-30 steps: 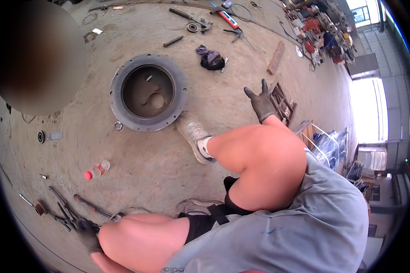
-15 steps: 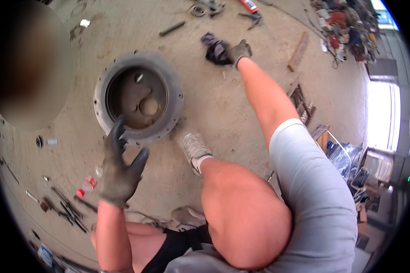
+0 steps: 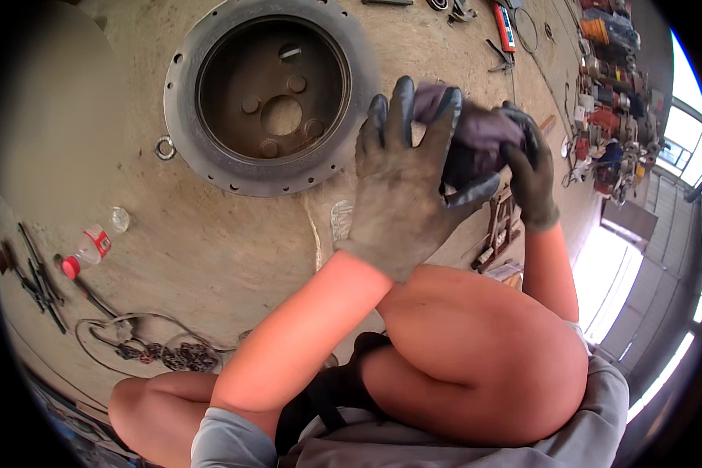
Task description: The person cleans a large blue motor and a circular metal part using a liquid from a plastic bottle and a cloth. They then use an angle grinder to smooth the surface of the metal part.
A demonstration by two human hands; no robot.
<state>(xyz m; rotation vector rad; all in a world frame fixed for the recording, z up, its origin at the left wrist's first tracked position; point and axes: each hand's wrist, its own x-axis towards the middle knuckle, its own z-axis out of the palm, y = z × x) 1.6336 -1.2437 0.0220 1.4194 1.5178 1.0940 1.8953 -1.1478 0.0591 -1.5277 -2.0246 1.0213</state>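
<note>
A dark purple and black rag [image 3: 485,144] is lifted off the floor, gripped by my gloved right hand [image 3: 534,168]. Beside it is my gloved left hand [image 3: 405,183], its back toward me and its fingers spread, partly covering the rag; whether its fingertips touch the cloth I cannot tell. To the left of both hands a large grey metal ring-shaped housing [image 3: 186,117] lies on the floor. Its flange has bolt holes all round, and its dark hollow holds a round central opening and several bolt heads.
A small metal ring [image 3: 164,147] lies by the housing. At left are a red-capped plastic bottle [image 3: 93,246], long-handled tools [image 3: 37,277] and a chain [image 3: 186,356]. A red tube [image 3: 505,30] lies at the far right, with piled parts [image 3: 608,101] along the edge.
My right hand has picked the rag up off the floor and brought it nearer. My left hand has swung right, from beside the housing to the rag. The view has shifted too.
</note>
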